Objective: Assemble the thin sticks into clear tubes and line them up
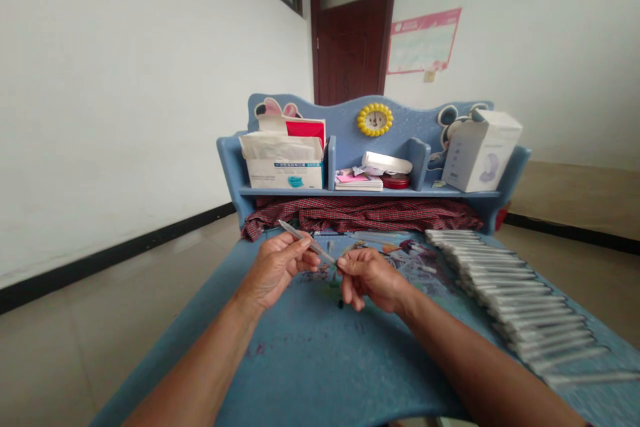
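Observation:
My left hand (277, 270) is closed, with thumb and fingers around a thin translucent pen (323, 253). The pen slants down to the right, and its pale end sticks up past the left hand. At its dark lower end, my right hand (373, 277) pinches it between thumb and forefinger; the fingertips hide the very end. Both hands are held over the blue desk (300, 360). A small black piece (341, 304) shows just below the right fingers. To the right lies a long stack of similar pens (515, 293), side by side.
Behind the hands, a red checked cloth (370, 215) lies beneath the desk's shelf. The shelf holds a mask box (285, 173), papers (359, 182), a red round tin (395, 181) and a white carton (483, 150). A yellow flower-shaped clock (375, 120) is on the backboard.

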A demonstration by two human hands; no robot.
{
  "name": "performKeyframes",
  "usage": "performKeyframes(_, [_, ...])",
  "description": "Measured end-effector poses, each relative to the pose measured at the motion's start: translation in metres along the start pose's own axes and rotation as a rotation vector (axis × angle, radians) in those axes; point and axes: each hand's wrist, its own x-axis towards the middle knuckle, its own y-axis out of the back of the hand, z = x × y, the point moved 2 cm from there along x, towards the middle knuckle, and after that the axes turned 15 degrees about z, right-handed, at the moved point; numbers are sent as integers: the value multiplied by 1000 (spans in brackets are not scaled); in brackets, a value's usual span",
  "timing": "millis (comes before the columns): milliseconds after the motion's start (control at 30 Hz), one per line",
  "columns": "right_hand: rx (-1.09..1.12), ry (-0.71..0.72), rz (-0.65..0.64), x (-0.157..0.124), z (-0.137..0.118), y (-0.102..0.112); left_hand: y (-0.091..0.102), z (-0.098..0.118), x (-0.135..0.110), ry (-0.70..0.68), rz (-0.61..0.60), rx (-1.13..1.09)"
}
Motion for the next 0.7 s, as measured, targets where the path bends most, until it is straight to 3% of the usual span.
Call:
performKeyframes(233, [-268,135,115,1,-1,1,-3,0,-3,-5,5,88])
performKeyframes(367, [-346,186,142,3,-5,6,9,4,4,-41,15,185])
performKeyframes(467, [-427,218,203,8,-5,16,26,1,17,-148,193,367])
performKeyframes(533, [-517,224,251,12,-2,25,36,-5,25,-306,305,593])
performKeyframes(600, [-604,223,290,15,2,34,39,-15,31,-505,221,790])
performKeyframes(700, [-653,221,322,20,7,44,38,-33,37,-598,63,913])
